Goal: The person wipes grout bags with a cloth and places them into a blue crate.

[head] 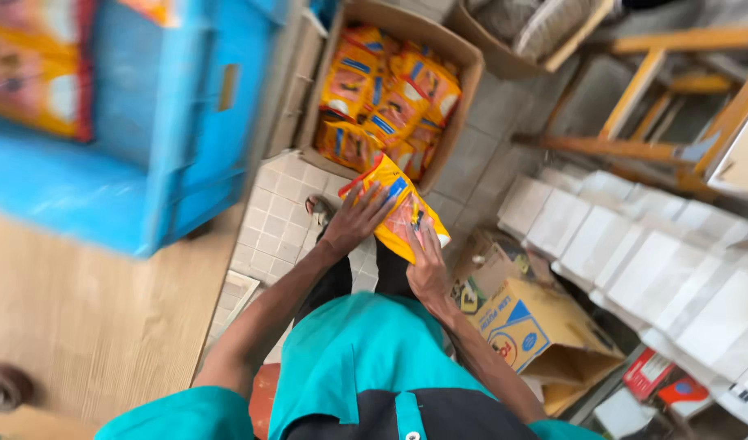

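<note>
I hold a yellow and orange snack packet (400,205) in front of me with both hands. My left hand (356,217) lies flat on its upper left side, fingers spread. My right hand (427,267) grips its lower right edge. Beyond the packet an open cardboard box (464,98) on the tiled floor is filled with several more packets (386,102) of the same kind. My teal and black top fills the bottom of the view.
A blue plastic crate (146,122) stands on a wooden surface (89,318) at left. Flattened yellow cartons (537,326) lie on the floor at right, beside rows of white boxes (659,261). A wooden ladder (659,90) lies at top right.
</note>
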